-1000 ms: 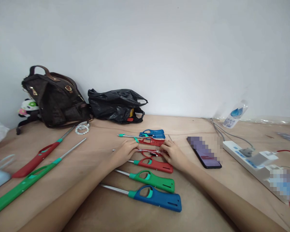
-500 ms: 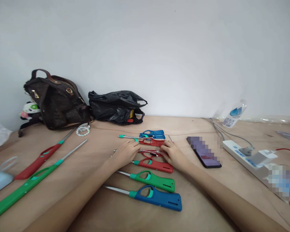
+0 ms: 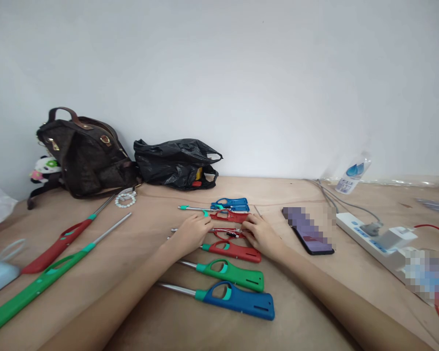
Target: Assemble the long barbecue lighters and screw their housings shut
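Both hands rest at a red lighter opened up (image 3: 227,231), its thin wires and a small black part showing. My left hand (image 3: 192,234) has its fingers closed over the left side, near the metal tube. From the right, my right hand (image 3: 261,235) pinches the other end; its fingertips are partly hidden. Just beyond lies a red half casing (image 3: 229,216) with a teal trigger (image 3: 206,213), and behind it an opened blue lighter (image 3: 234,202). Nearer me lie a red lighter (image 3: 232,251), a green lighter (image 3: 237,276) and a blue lighter (image 3: 241,303).
At left lie a long red lighter (image 3: 58,246) and a long green lighter (image 3: 40,287). A dark backpack (image 3: 88,156) and a black plastic bag (image 3: 171,163) stand by the wall. Right are a phone (image 3: 307,231), a power strip (image 3: 358,231) and a bottle (image 3: 353,174).
The view has shifted very slightly. Both hands stay at the opened red lighter, with almost no visible movement.
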A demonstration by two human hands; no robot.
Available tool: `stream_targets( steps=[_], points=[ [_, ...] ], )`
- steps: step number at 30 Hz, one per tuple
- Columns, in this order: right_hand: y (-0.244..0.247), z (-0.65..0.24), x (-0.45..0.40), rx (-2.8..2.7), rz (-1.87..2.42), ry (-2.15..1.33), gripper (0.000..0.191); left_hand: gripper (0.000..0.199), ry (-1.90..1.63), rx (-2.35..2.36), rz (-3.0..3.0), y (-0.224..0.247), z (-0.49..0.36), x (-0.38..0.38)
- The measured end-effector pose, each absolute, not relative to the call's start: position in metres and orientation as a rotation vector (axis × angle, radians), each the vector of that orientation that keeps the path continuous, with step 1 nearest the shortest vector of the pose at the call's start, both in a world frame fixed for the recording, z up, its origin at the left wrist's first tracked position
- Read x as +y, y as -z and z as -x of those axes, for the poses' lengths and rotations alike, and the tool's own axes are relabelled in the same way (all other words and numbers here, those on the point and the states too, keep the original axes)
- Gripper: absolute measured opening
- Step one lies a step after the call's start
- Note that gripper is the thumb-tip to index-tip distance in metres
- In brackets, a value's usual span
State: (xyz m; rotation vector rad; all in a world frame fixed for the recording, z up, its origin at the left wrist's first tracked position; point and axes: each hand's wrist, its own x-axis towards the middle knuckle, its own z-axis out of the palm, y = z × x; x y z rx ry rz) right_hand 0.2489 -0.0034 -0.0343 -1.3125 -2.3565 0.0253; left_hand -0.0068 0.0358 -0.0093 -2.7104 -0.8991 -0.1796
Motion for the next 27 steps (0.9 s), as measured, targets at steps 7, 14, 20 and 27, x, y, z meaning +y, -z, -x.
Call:
stream_targets(
  steps=[7,14,20,27],
  points=[
    [0.033,-0.247,-0.005,-2.344,1.322,0.054,0.012,0.022,0.024,-0.865,2.628,0.004,-0.005,0.028],
    [0.032,-0.247,-0.002,-2.319,1.304,0.014,0.007,0.018,-0.027,-0.834,2.58,0.007,-0.007,0.029],
    [0.027,-0.244,-0.003,-2.31,1.305,-0.02,0.01,0.021,0.015,-0.83,2.595,0.008,-0.002,0.03],
    [0.021,-0.228,0.003,-2.491,1.099,0.048,0.025,0.021,0.058,-0.837,2.627,0.007,-0.001,0.029]
  ],
)
